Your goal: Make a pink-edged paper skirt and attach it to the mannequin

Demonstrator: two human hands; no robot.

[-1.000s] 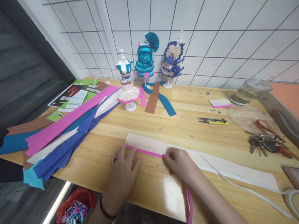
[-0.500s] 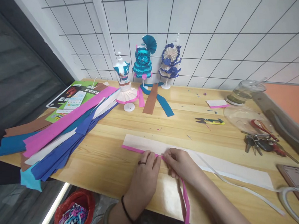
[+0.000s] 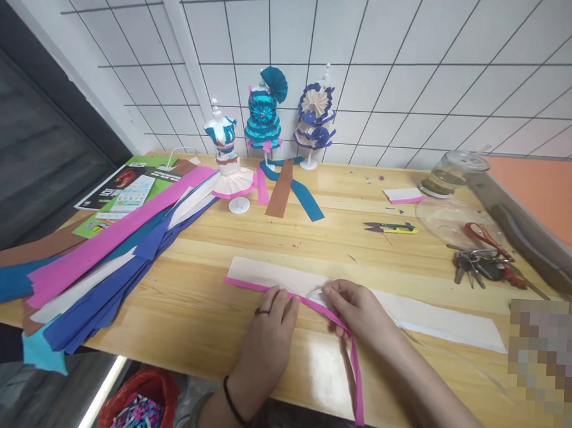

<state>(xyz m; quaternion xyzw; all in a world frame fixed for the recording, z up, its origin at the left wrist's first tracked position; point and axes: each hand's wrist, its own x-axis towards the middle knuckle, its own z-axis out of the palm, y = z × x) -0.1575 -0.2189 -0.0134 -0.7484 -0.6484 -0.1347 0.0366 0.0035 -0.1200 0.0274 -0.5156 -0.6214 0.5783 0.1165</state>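
A long cream crepe-paper strip (image 3: 434,316) lies across the table in front of me, with a narrow pink paper strip (image 3: 358,377) along its near edge at the left. The pink strip's loose part bends down towards the table's front edge. My left hand (image 3: 273,328) rests on the pink edge, fingers stretched out and pressing down; its thumb is hidden. To its right, my right hand (image 3: 353,307) is closed in a pinch on a thin white tape backing (image 3: 316,293), which lifts off the cream strip. The backing's far end trails to the right, blurred.
Several coloured paper strips (image 3: 87,255) pile up at the left. Three small dress forms (image 3: 265,120) in paper dresses stand by the wall. Yellow thread snips (image 3: 395,227), keys (image 3: 479,264) and a lidded cup (image 3: 448,173) sit at the right. A red bin (image 3: 161,393) with scraps stands below.
My right hand has left the pink edge and pinches the white backing, whose trailing end has shifted. The pink strip curves away from the cream strip. The view has turned slightly right.
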